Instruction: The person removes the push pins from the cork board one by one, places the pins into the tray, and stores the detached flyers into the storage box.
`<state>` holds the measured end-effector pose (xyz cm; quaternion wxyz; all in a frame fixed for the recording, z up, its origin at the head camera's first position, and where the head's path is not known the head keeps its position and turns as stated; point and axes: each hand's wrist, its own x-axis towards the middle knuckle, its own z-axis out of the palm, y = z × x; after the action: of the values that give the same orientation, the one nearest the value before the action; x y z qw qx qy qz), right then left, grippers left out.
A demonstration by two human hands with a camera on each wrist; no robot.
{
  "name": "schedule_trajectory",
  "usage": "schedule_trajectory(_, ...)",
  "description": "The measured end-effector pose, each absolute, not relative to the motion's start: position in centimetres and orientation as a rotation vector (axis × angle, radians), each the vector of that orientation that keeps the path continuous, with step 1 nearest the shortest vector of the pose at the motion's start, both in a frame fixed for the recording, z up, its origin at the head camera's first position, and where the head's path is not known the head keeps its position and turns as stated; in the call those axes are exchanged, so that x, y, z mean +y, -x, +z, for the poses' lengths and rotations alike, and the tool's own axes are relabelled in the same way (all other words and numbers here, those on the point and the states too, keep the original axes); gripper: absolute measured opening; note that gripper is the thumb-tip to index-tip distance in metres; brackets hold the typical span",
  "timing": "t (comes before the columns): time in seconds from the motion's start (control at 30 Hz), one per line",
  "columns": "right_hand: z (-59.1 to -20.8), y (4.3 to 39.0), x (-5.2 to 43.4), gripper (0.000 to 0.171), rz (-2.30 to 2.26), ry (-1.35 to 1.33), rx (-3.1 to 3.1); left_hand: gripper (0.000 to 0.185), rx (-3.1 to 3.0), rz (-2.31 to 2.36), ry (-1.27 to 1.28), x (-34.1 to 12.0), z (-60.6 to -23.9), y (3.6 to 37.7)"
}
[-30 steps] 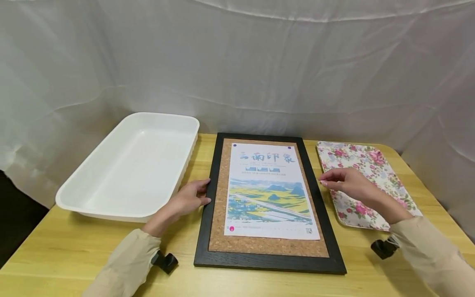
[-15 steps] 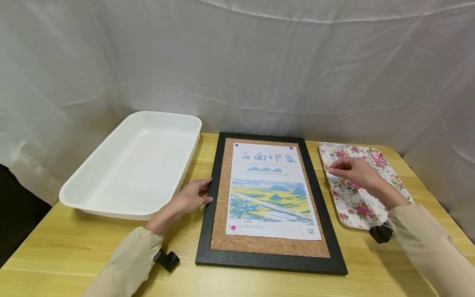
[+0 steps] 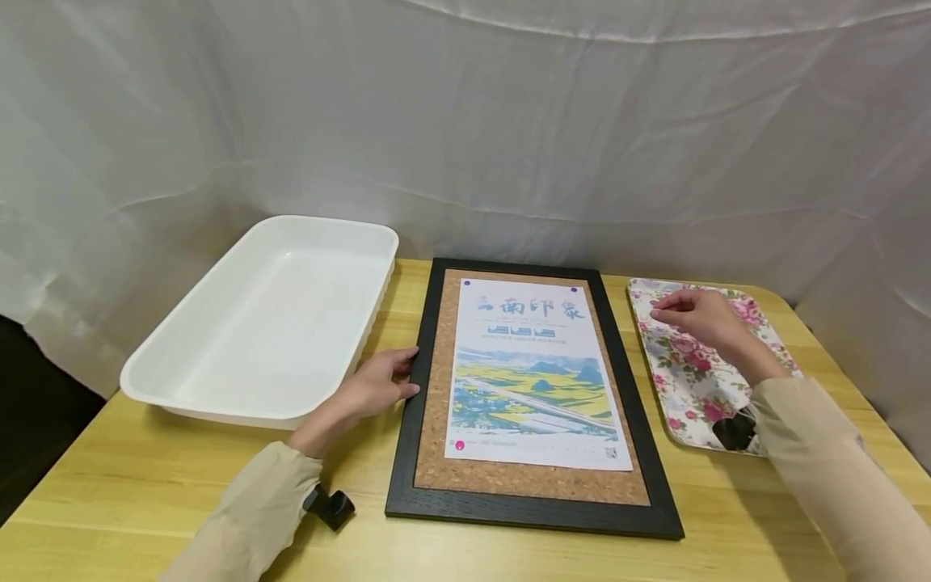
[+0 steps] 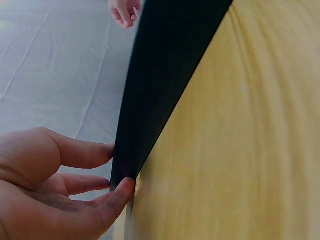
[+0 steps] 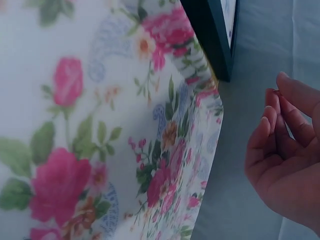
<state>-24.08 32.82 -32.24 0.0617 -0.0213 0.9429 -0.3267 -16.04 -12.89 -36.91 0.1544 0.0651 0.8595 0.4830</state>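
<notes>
In the head view my left hand (image 3: 367,392) rests its fingertips against the left side of a black-framed cork board (image 3: 534,485). The left wrist view shows those fingertips (image 4: 106,151) right at the frame's edge. A printed landscape poster (image 3: 538,380) lies on the cork, with purple pins at its two top corners and a pink pin (image 3: 460,445) at bottom left. Above a flowered tray (image 3: 705,412) hovers my right hand (image 3: 701,319), thumb and forefinger pinched together. A tiny dark pin (image 5: 275,91) shows between them in the right wrist view, mostly hidden by the fingers.
A large white plastic basin (image 3: 262,323) stands left of the board, its rim overlapping the left wrist in the head view. Everything sits on a wooden table (image 3: 182,485). Behind it hangs a pale grey cloth (image 3: 509,137).
My right hand has moved from beside the board's right edge, rightward and farther back over the flowered tray, fingers still pinched. The left hand stays at the frame.
</notes>
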Motion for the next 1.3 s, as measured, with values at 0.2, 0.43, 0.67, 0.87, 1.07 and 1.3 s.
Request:
schedule_trajectory(0.2,-32.5,25.1,33.6,0.048,-1.055,0.011,2.853,0.06,2.466,1.38,-0.179,-12.8,-36.9,16.1)
schedule_trajectory(0.43,-33.1,25.9,34.3,0.046,-1.104,-0.05,2.836,0.06,2.463,1.383,-0.182,-13.0,-37.0,16.1)
schedule_trajectory(0.67,-33.8,26.3,34.9,0.044,-1.148,-0.093,2.811,0.061,2.457,1.394,-0.191,-13.0,-37.1,16.1)
schedule_trajectory(0.87,-34.8,26.4,35.6,0.043,-1.192,-0.155,2.782,0.061,2.454,1.406,-0.193,-13.0,-37.1,16.1)
schedule_trajectory(1.07,-35.7,26.7,36.1,0.041,-1.227,-0.257,2.734,0.06,2.47,1.396,-0.175,-12.9,-37.2,16.1)
schedule_trajectory(1.3,-36.4,26.7,36.3,0.038,-1.333,-0.287,2.683,0.06,2.474,1.395,-0.162,-12.8,-37.2,16.1)
